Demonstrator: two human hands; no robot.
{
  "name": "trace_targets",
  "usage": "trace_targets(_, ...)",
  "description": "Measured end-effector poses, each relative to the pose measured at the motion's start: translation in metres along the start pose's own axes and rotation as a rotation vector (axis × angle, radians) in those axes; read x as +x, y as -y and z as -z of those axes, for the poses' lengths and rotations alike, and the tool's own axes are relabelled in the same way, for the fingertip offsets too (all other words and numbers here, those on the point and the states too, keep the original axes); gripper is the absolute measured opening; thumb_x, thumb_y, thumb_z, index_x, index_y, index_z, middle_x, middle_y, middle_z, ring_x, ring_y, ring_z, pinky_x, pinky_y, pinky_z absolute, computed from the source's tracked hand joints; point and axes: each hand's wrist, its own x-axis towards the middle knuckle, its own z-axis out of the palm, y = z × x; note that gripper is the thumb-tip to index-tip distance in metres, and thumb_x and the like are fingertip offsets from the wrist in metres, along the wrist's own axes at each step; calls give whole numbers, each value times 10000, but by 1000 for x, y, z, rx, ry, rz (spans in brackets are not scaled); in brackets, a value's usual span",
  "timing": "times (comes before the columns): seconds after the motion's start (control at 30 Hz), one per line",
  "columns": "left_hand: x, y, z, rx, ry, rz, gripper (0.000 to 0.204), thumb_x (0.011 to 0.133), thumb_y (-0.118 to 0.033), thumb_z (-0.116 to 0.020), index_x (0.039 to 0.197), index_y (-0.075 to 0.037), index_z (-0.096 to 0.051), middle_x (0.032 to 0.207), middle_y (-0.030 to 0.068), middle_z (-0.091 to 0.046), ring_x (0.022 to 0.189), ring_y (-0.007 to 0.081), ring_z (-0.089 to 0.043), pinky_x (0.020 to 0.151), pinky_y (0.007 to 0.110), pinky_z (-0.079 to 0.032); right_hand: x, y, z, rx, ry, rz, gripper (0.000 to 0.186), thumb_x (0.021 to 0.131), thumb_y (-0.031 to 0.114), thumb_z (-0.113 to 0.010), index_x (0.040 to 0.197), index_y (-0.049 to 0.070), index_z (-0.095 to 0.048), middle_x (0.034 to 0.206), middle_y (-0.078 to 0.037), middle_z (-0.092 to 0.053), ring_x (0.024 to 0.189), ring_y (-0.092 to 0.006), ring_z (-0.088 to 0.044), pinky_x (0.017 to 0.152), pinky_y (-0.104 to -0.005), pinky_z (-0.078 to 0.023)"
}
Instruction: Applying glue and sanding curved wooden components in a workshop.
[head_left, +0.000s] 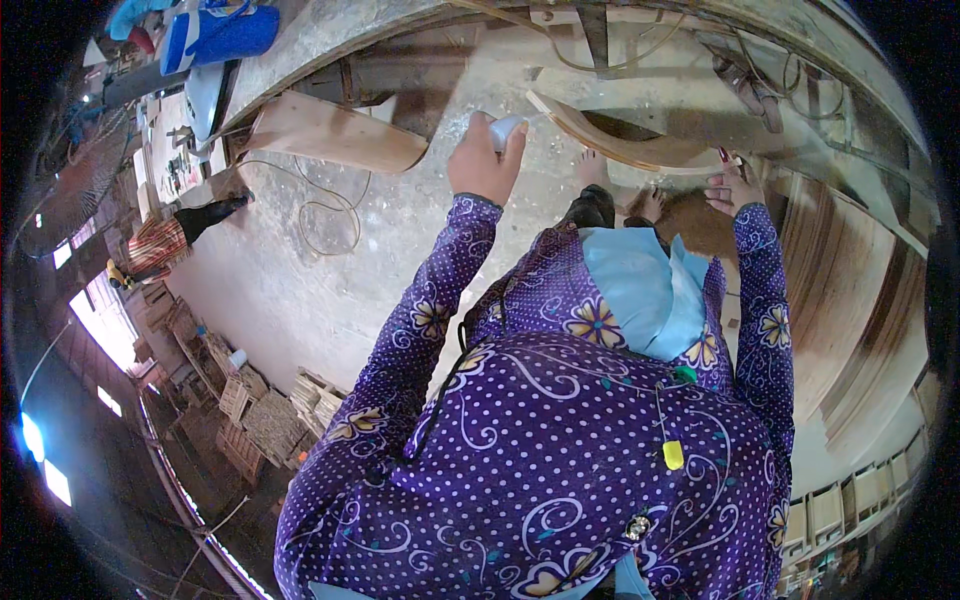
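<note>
A small whitish, bottle-like object (508, 131) is wrapped in the fingers of my left hand (483, 165), close to the left end of a curved wooden board (610, 147). The board's pale edge faces me, and its hollow side lies in shadow. At its right end is my right hand (736, 186), with bent fingers closed at the wood. Whether something small is also pinched there is too fine to make out. Both my arms are stretched forward in purple patterned sleeves.
Another curved wooden panel (335, 135) rests at the left, near a looped cable (330, 215) on the floor. Large wooden panels (830, 290) stand at the right. Another person (160, 245) is at the far left, above stacked wooden pieces (270, 425). A blue container (235, 32) sits at the upper left.
</note>
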Motion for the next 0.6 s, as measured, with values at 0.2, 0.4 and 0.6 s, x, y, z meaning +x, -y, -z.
trace_targets(0.2,9,10,2,25,-36,-5,423,792,-426,-550,862,-16,-473,672,194,-577,624,369,-577,542,445,-438,3,-2,-1,19,-35,48,485,817,444,-562,1194,202,-376,795,-55,-600,610,-180,-613,510,-311,-510)
trace_targets(0.4,16,15,3,16,-71,4,433,790,-435,-552,865,-16,-471,662,190,-574,614,370,-574,534,446,-434,-20,13,-10,-11,-55,63,443,840,404,-545,1193,200,-371,805,-65,-601,617,-201,-617,508,-315,-508)
trace_targets(0.6,20,18,2,35,-132,-52,436,794,-445,-543,878,-24,-469,649,182,-574,599,366,-573,523,446,-431,-12,7,-7,22,-32,42,378,856,390,-523,1162,211,-393,812,-54,-604,619,-201,-619,512,-315,-507)
